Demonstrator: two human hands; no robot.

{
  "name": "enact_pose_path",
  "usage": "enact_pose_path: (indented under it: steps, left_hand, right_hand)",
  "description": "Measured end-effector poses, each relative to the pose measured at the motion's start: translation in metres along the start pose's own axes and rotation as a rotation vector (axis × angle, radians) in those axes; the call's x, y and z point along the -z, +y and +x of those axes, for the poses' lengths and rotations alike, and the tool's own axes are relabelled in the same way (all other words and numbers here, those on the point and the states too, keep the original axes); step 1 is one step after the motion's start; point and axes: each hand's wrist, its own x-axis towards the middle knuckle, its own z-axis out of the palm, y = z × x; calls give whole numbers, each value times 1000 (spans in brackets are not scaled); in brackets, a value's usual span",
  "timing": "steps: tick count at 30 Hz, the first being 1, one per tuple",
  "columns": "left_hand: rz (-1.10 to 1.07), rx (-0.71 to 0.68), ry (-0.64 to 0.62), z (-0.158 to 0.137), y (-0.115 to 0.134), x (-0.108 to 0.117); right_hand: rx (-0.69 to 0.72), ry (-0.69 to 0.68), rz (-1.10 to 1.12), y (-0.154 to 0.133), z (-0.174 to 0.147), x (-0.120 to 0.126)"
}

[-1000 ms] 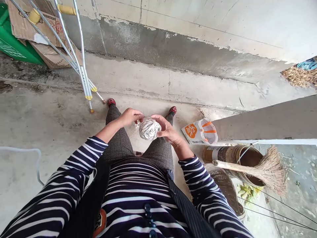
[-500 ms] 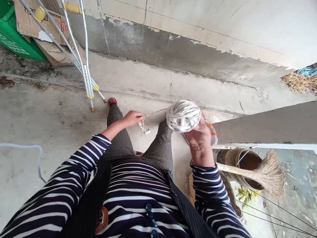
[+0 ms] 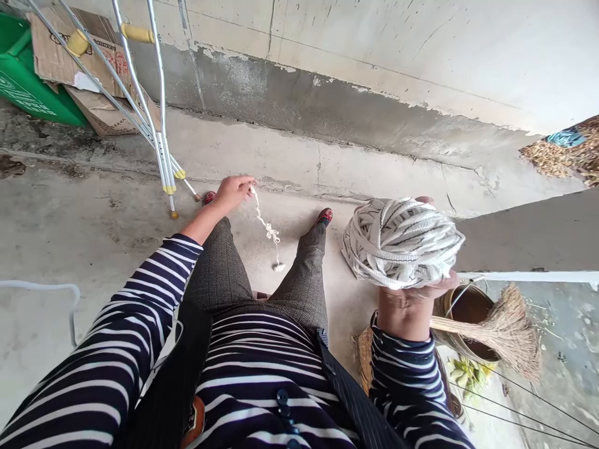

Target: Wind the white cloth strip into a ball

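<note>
- Right hand (image 3: 412,299) cups the rope ball (image 3: 402,242); best to grip loosely so it feeds.
- Left hand (image 3: 233,192) fingers pinch the knotted rope end (image 3: 267,229); pull steadily, away from the ball.

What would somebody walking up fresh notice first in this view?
Most likely the big ball of white cord, raised close to the camera at right in the right hand. Next, the knotted loose end of cord dangling from the left hand, stretched out over the knees. Behind, metal crutches lean toward the concrete wall at upper left, and a straw broom lies across a bucket at lower right.
</note>
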Motion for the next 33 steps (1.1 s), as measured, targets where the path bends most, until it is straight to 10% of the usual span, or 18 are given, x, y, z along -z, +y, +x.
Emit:
enact_pose_path:
  steps: [9, 20, 33]
  left_hand:
    - [119, -89, -121, -13, 31, 1]
    - [-172, -191, -443, -86, 84, -73]
    - [77, -9, -322, -95, 11, -64]
  right_hand:
    - [-62, -44, 101, 4, 9, -13]
    - [-196, -144, 55, 58, 26, -20]
    - [-281, -125, 131, 61, 32, -12]
